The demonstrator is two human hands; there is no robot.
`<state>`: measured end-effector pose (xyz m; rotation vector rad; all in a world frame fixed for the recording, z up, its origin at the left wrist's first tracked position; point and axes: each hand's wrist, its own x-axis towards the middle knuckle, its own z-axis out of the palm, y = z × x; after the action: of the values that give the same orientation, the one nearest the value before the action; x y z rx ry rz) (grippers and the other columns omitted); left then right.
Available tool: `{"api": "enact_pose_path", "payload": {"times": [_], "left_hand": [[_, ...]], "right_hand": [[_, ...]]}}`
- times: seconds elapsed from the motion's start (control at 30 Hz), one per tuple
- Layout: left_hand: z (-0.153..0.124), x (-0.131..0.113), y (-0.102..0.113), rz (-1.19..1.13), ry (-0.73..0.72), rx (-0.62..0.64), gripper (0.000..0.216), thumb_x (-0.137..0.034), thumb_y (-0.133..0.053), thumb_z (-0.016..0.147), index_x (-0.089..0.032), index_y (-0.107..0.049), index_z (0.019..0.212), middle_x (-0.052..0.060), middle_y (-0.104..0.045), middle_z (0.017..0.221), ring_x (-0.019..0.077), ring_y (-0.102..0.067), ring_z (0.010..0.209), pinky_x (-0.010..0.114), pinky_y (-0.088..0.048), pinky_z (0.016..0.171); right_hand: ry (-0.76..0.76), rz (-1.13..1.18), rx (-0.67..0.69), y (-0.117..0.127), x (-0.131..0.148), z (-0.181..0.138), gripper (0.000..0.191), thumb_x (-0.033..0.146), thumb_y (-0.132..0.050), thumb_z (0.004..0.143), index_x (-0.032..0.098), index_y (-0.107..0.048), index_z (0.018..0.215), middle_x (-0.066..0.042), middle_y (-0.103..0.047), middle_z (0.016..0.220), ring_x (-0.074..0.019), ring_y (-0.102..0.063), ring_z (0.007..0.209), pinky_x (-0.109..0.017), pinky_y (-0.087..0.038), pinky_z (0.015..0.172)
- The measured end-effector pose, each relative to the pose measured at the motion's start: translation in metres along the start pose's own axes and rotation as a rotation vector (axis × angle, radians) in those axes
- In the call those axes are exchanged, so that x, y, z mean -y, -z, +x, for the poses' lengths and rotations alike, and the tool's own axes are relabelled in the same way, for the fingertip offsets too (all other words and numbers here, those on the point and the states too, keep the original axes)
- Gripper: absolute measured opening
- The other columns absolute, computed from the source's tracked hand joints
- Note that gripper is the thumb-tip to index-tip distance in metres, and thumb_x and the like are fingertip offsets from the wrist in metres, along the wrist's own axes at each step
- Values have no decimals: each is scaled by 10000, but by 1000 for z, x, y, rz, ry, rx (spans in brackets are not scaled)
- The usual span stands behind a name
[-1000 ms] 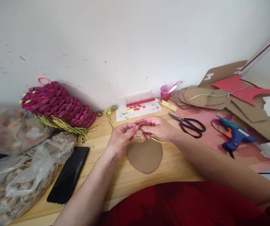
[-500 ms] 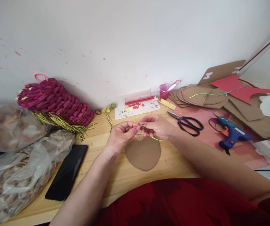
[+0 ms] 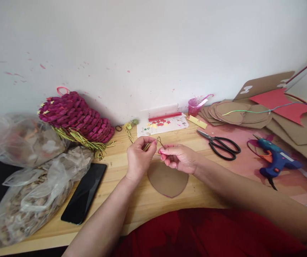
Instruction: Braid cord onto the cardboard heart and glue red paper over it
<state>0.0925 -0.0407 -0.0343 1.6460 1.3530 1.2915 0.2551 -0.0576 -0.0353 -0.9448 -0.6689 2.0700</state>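
Note:
My left hand pinches a thin yellow-green cord between thumb and index finger. A small loop of it stands up between my two hands. The other part of the cord is held in the closed fingertips of my right hand. Some of the cord is hidden behind my fingers. Below both hands a brown cardboard heart lies flat on the wooden table, its top covered by the hands.
Black-handled scissors and a blue glue gun lie right; cardboard cutouts are stacked behind. Star stickers lie on a white card. Left are a magenta craft piece, a phone and plastic bags.
My hands have drawn slightly apart, and a loop of cord now rises between them. My right hand has turned and dropped a little. The whole view has shifted to the left.

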Motion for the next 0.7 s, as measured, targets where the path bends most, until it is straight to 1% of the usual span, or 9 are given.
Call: {"api": "enact_pose_path", "payload": {"times": [0.1,0.17,0.3,0.4,0.53,0.6,0.67,0.7], "left_hand": [[-1,1,0,73,-40,2,107,-289,-693,822,-183,-703,831,-1,-680,707,105,-538,577,231,-402,573],[0,0,1,65,-20,11,112,-292,-697,816,-180,-701,825,3,-681,707,105,-532,573,230,-401,567],[4,0,1,-92,84,60,153,-313,-722,795,-167,-685,824,4,-669,704,102,-536,584,219,-417,567],[6,1,0,-207,130,92,196,-338,-740,790,-158,-680,840,2,-666,714,101,-562,615,214,-441,595],[6,5,0,-247,133,96,213,-348,-754,787,-154,-682,840,-3,-660,714,95,-570,625,208,-446,605],[7,6,1,-272,143,98,220,-354,-760,784,-156,-684,841,-7,-655,704,92,-564,615,206,-441,596],[7,6,2,-303,159,98,231,-365,-768,777,-157,-688,839,-9,-650,697,86,-552,599,202,-428,580],[8,6,2,-318,165,97,237,-370,-773,773,-157,-690,835,-11,-646,690,83,-545,591,199,-420,571]], "right_hand": [[65,-76,-47,-2,-1,-1,202,258,-815,685,134,-656,698,11,-634,610,-56,-572,456,-132,-310,351],[114,-134,-78,-4,-2,-2,244,293,-835,663,140,-646,681,15,-636,604,-61,-573,447,-144,-320,352],[166,-239,-114,-5,-3,-2,221,301,-801,671,145,-646,683,15,-638,596,-70,-577,439,-154,-331,350],[172,-266,-123,-5,-4,-2,189,282,-764,686,148,-632,669,14,-634,593,-71,-572,435,-155,-332,347],[143,-279,-98,-4,-5,-1,185,298,-740,716,149,-633,692,6,-633,621,-76,-584,454,-157,-340,354],[114,-305,-79,-4,-5,-1,184,313,-731,736,150,-645,731,-5,-642,671,-89,-605,485,-168,-356,363],[146,-355,-134,-3,-3,0,187,320,-730,750,156,-649,788,-16,-652,742,-101,-613,513,-185,-366,369],[207,-381,-194,-2,-2,1,191,320,-731,756,162,-643,816,-15,-649,765,-99,-603,519,-192,-368,374]]}}
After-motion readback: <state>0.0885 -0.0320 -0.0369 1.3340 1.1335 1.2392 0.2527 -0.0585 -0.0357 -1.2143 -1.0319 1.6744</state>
